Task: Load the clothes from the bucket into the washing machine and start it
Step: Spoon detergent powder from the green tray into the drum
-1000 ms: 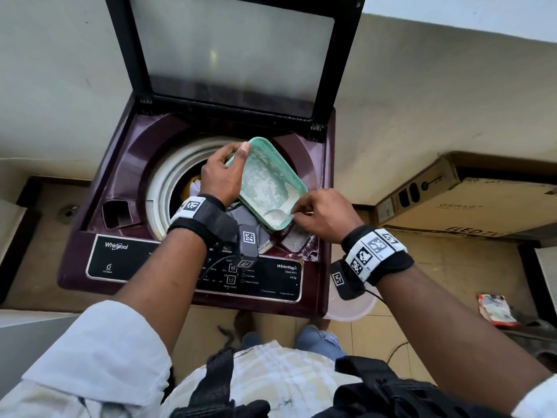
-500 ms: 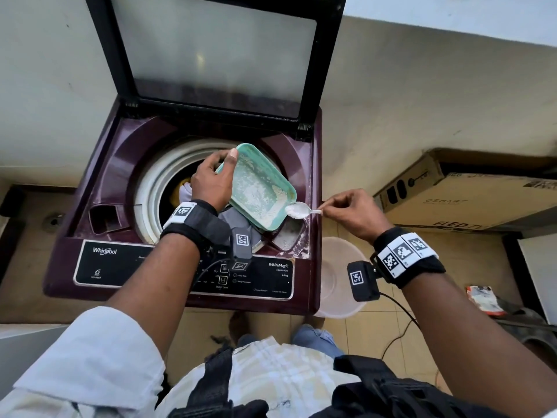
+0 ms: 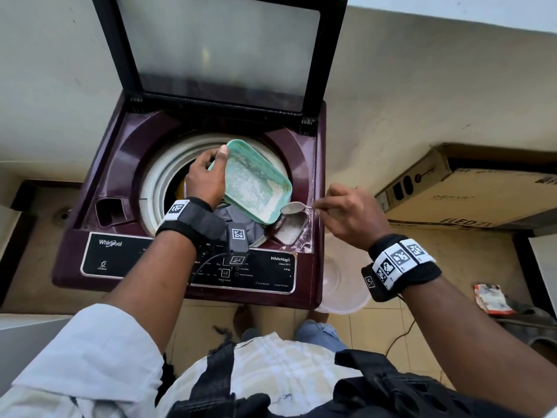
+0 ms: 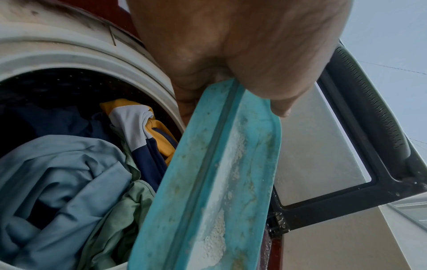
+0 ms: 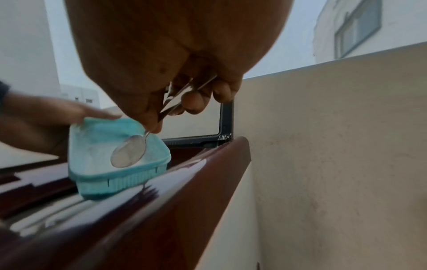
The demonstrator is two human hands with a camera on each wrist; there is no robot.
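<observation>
The maroon top-load washing machine (image 3: 99, 176) stands with its glass lid (image 3: 217, 46) raised. Clothes (image 4: 69, 173) in blue, green, yellow and white fill the drum. My left hand (image 3: 206, 179) grips a tilted teal tub (image 3: 256, 185) holding white powder over the drum's right side; the same teal tub (image 4: 208, 182) fills the left wrist view. My right hand (image 3: 346, 212) pinches the handle of a metal spoon (image 3: 294, 207), its bowl at the tub's lower corner, above the powder-dusted detergent tray (image 3: 291, 229). In the right wrist view the spoon (image 5: 128, 153) hangs over the tub (image 5: 115, 159).
A cardboard box (image 3: 470, 188) lies to the right by the wall. A translucent bucket (image 3: 340, 285) stands on the tiled floor beside the machine's front right corner. A small packet (image 3: 491, 298) lies further right. The control panel (image 3: 187, 263) faces me.
My right hand has drawn back to the right from the tub with the spoon, whose bowl carries powder. The left hand keeps the tub tilted over the drum.
</observation>
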